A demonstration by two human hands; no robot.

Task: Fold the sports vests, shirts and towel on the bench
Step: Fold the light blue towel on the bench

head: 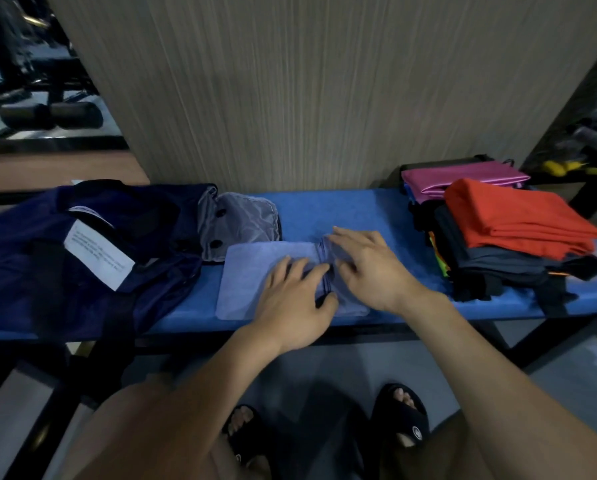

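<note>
A light blue towel (252, 275), folded into a rectangle, lies on the blue bench (359, 216) in front of me. My left hand (297, 299) rests flat on its right half, fingers spread. My right hand (369, 265) lies flat on the towel's right end, fingers straight over a dark striped band. Neither hand grips the cloth. At the bench's right end stands a stack of folded clothes (498, 258) with a red shirt (518, 216) on top and a magenta garment (463, 176) behind it.
A dark navy bag (82, 251) with a white label sprawls over the bench's left end, a grey mesh pouch (241, 220) beside it. A wood-grain wall panel (324, 81) stands behind the bench. Gym equipment shows at far left and right. My sandalled feet are below.
</note>
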